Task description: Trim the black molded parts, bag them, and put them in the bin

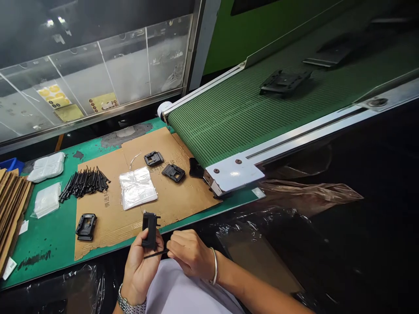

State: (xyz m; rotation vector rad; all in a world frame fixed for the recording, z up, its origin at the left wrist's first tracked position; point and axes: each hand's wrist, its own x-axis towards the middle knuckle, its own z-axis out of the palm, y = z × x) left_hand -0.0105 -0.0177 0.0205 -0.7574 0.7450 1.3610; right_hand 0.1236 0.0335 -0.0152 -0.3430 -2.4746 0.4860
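A black plastic part (149, 230) is gripped upright in the left hand (139, 268) at the near edge of the bench (49, 244). A thin black pin (155, 254) is pinched in the right hand (190, 254). Chinese print on the cardboard sheet (183, 200) cannot be read; a clear bag (136, 187) is laid flat there.

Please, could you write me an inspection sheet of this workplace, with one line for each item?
Surface: green table mat with a torn cardboard sheet lying on it.
Job's things: black plastic part and one thin black stick, both held near the table's front edge.
Clutter: pile of black sticks, clear bag, loose black parts, white bags, cardboard stack.
Grippers: left hand grips the part; right hand pinches the stick.
Cables: nothing seen.
Surroundings: green conveyor belt carrying more parts, glass panel, dark plastic film.
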